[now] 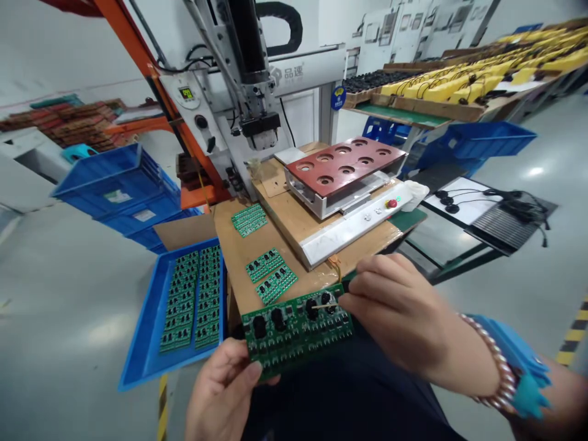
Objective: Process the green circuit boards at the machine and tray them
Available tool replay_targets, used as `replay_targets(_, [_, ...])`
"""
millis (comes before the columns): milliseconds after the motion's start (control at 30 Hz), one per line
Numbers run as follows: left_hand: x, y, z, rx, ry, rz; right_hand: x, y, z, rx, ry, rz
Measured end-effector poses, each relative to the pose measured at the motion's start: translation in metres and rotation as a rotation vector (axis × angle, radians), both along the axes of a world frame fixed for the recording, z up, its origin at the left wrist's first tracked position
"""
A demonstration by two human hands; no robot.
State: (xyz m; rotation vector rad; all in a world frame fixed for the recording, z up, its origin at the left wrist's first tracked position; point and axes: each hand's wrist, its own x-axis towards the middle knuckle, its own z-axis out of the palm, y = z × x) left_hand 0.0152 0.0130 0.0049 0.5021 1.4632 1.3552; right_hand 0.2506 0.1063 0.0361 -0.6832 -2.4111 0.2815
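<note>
A green circuit board (296,327) with black round coils and rows of small parts is tilted up before me. My left hand (225,389) grips its lower left corner, thumb on the front face. At the board's upper right, my right hand (390,309) is closed in a pinch on a thin pale stick (325,305). The stick lies across the two right-hand coils; whether it touches them I cannot tell. Beyond the board, two populated circuit boards (276,284) rest on the brown bench, with a stack of green boards (248,220) farther back.
A blue tray (138,349) at the left holds two columns of boards. Behind the bench stands a machine with a red-brown fixture plate (344,162) and a white control panel (353,223). Blue crates (114,190) are stacked at left. A side table (487,214) with black cables stands at right.
</note>
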Motion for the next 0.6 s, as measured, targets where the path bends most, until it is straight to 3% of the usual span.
replay_targets(167, [-0.0076, -0.0017, -0.0052, 0.0, -0.015, -0.068, 0.0015, -0.0018, 0.0009, -0.005, 0.007, 0.007])
replay_targets(467, [-0.0013, -0.0009, 0.0, -0.01, -0.017, -0.011, 0.0007, 0.0001, -0.0004, 0.025, 0.005, -0.015])
replay_targets(600, [-0.0034, -0.0003, -0.0014, -0.024, -0.014, -0.052, 0.0021, -0.0008, 0.0004, 0.019, 0.011, -0.028])
